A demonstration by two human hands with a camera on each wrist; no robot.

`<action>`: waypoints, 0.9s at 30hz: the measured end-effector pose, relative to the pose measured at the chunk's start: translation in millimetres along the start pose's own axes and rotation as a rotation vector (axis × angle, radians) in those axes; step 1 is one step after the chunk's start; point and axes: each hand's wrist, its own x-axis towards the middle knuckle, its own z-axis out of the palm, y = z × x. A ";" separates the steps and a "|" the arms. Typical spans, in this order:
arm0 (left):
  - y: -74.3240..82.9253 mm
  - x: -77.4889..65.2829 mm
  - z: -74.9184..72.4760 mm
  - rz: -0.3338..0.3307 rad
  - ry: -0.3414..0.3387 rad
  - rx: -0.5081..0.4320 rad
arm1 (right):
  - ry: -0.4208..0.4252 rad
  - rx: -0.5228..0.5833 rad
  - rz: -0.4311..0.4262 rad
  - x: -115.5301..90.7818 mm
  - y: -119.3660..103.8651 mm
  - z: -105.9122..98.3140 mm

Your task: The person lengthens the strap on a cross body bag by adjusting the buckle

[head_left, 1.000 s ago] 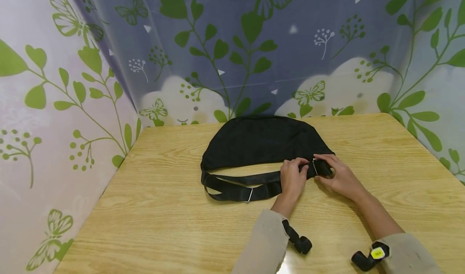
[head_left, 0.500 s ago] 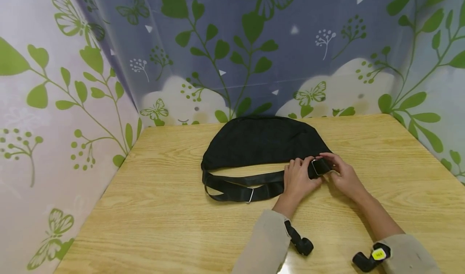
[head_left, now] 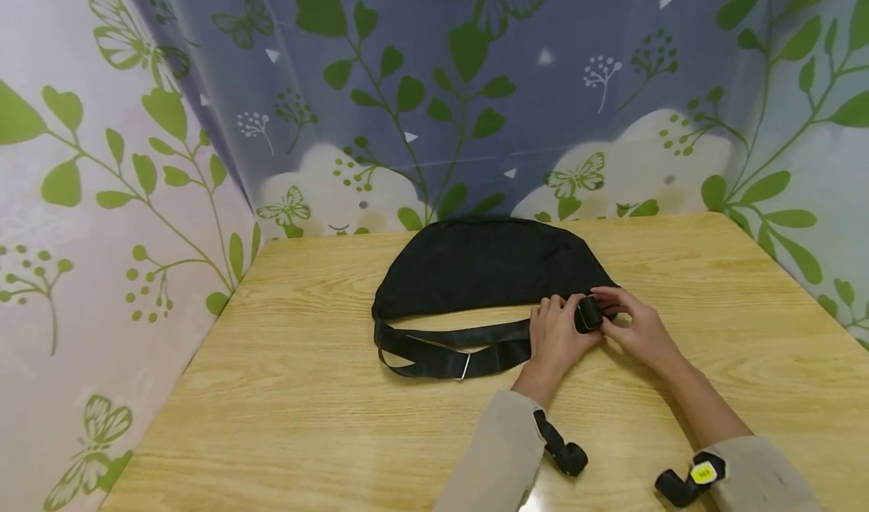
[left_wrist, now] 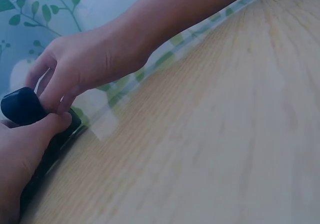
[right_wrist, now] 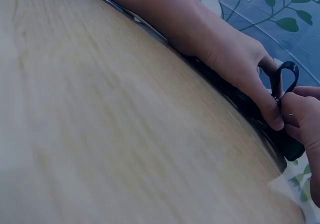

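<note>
A black bag (head_left: 485,267) lies near the back edge of a wooden table (head_left: 292,421). In front of it, the left hand (head_left: 558,332) grips the strap (head_left: 502,357) between thumb and fingers; just beside, the right hand (head_left: 638,332) pinches the strap's raised loop (head_left: 588,314).

In front of you lies a table (head_left: 271,436) with a light wood-grain top and a bright patch (head_left: 536,501) near the bottom edge of the head view. Beyond its far edge you face a blue-violet cloth (head_left: 570,14) printed with green leaves (head_left: 468,52), butterflies (head_left: 244,20), small white triangles (head_left: 665,0) and, low down, white clouds (head_left: 627,157). On your left you have a pale pink cloth (head_left: 30,399) with more leaves, butterflies and berry sprigs (head_left: 44,256), and on your right a pale blue cloth (head_left: 842,229) with green leaves.
</note>
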 end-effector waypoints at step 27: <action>-3.4 -1.2 -4.8 -0.059 -0.034 -0.342 | 0.103 -0.323 -0.165 1.9 17.6 0.3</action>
